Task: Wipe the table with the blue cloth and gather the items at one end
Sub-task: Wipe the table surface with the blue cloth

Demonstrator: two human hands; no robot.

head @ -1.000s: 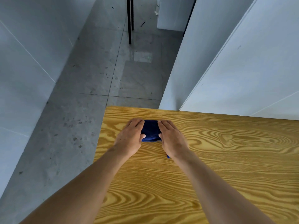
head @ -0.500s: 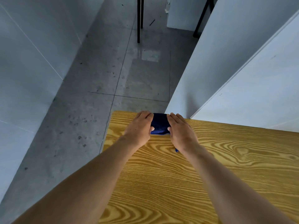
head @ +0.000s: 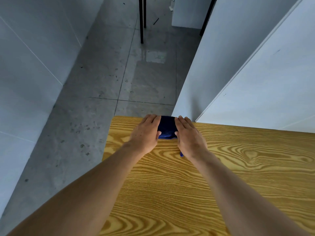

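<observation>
The blue cloth [head: 166,127] is bunched at the far edge of the wooden table [head: 221,176], near its far left corner. My left hand [head: 144,133] presses on the cloth's left side and my right hand [head: 190,137] on its right side, both palms down with fingers reaching the table's far edge. Only the middle strip of the cloth and a small blue tip by my right wrist show; the rest is under my hands. No other items are visible on the table.
The table's left edge [head: 106,145] drops to a grey tiled floor [head: 102,82]. A white wall panel [head: 255,74] stands right behind the table's far edge. Black legs of furniture [head: 141,19] stand farther off on the floor.
Both hands have pushed the cloth away from me, from a little inside the table out to its far edge.
</observation>
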